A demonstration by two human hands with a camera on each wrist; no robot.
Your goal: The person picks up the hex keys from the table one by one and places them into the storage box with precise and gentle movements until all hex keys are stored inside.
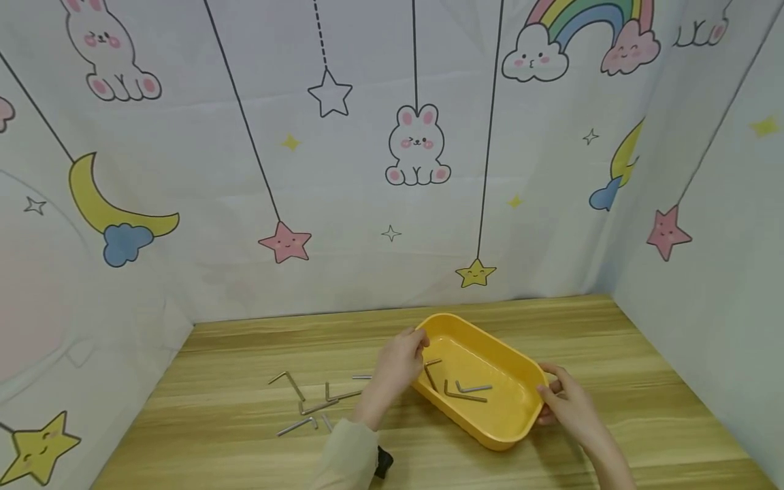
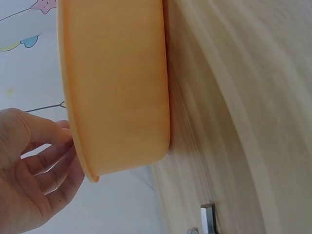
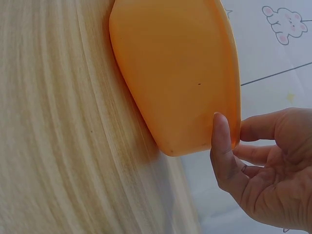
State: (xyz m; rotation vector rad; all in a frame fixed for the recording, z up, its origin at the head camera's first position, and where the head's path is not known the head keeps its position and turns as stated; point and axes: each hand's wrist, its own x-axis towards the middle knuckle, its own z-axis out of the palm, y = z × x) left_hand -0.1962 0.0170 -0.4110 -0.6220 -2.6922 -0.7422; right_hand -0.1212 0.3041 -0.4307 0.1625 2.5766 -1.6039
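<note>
A yellow oblong tray [image 1: 514, 391] sits at an angle on the table, with three L-shaped hex keys [image 1: 465, 396] on its floor. My left hand [image 1: 399, 359] pinches the rim at its far left end. Opposite, my right hand [image 1: 569, 401] grips the right end, thumb on the near side and fingers around the rim. Seen from the left wrist, the left thumb and fingers [image 2: 61, 141] meet at the rim of the tray [image 2: 117, 87]. From the right wrist, the right thumb [image 3: 222, 141] presses on the outer wall of the tray [image 3: 175, 73].
Left of the tray, several more hex keys [image 1: 318, 407] lie scattered on the wood-grain table [image 1: 220, 408], some partly hidden by the left forearm. A small black object [image 1: 384, 463] shows beside the left sleeve [image 1: 349, 452]. Patterned cloth [image 1: 355, 197] hangs behind and at both sides.
</note>
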